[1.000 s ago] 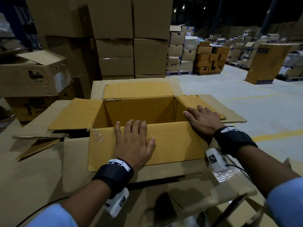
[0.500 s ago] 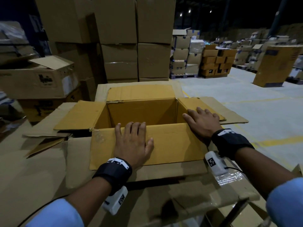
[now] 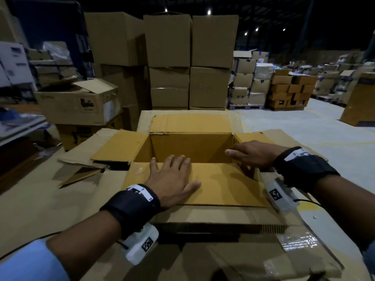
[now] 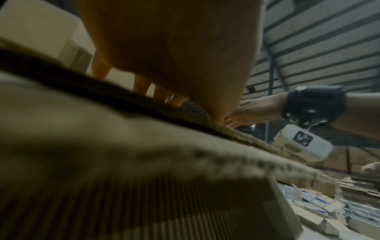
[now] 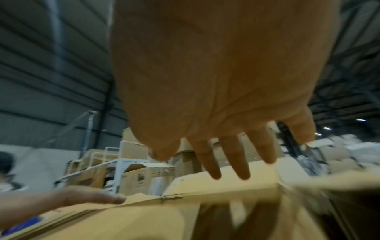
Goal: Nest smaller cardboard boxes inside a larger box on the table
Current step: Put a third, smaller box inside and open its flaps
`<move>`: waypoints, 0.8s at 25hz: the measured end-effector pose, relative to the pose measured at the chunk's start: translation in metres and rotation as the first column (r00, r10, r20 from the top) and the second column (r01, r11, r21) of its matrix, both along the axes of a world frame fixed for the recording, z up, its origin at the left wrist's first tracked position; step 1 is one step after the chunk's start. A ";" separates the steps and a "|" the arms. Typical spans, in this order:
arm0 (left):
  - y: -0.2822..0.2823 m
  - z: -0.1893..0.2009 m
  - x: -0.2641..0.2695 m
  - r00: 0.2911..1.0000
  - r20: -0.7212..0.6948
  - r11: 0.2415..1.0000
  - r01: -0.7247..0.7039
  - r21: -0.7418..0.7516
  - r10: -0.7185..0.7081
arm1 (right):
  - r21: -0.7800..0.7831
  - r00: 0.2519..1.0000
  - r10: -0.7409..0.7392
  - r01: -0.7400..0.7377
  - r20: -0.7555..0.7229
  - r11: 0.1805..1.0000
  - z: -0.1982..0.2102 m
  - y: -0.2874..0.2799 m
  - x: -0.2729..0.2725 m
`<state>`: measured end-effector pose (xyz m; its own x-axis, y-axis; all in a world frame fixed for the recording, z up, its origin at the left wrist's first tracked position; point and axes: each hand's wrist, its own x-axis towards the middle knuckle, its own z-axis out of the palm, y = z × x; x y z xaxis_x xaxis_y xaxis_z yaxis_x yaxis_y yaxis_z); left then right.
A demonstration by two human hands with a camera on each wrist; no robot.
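Observation:
A large open cardboard box point(image 3: 192, 142) stands in the middle of the head view, its four flaps spread outward; the part of its inside that I can see holds nothing. My left hand point(image 3: 172, 175) lies flat, fingers straight, on the near flap point(image 3: 223, 185). My right hand point(image 3: 251, 153) hovers at the box's near right corner, fingers straight and pointing left over the opening. The left wrist view shows the left palm point(image 4: 174, 48) close to corrugated cardboard and the right hand point(image 4: 257, 112) beyond. In the right wrist view the right hand point(image 5: 216, 81) hangs spread above the box point(image 5: 226, 181).
The box rests on flattened cardboard sheets point(image 3: 50, 199) that cover the table. Tall stacks of closed boxes point(image 3: 190, 57) rise behind it. A printed box point(image 3: 81, 104) with a raised flap sits at the left. Pallets of boxes point(image 3: 288, 90) and open floor lie to the right.
My right hand has lifted off the right flap and swung left, its fingers now over the box's opening. The left hand stays flat on the near flap.

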<state>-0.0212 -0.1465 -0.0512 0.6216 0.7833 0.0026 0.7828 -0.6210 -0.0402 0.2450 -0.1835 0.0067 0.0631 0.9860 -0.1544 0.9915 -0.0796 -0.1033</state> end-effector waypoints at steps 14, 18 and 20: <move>-0.017 0.083 -0.014 0.986 -0.150 0.996 -0.060 0.069 0.070 | -0.040 0.967 0.233 -0.230 0.106 0.972 0.025 0.012 -0.021; 0.010 0.102 0.003 0.983 -0.138 0.985 -0.099 0.143 0.119 | 0.024 0.965 0.234 -0.239 0.120 0.971 0.051 0.026 -0.021; 0.029 0.108 0.017 0.977 -0.150 0.973 -0.118 0.200 0.150 | 0.053 0.959 0.222 -0.235 0.173 0.971 0.060 0.036 -0.025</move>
<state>-0.0045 -0.1175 0.0569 0.5154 0.8544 0.0660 0.8313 -0.4798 -0.2805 0.2199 -0.1472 0.0671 -0.1465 0.9853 -0.0883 0.9861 0.1526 0.0661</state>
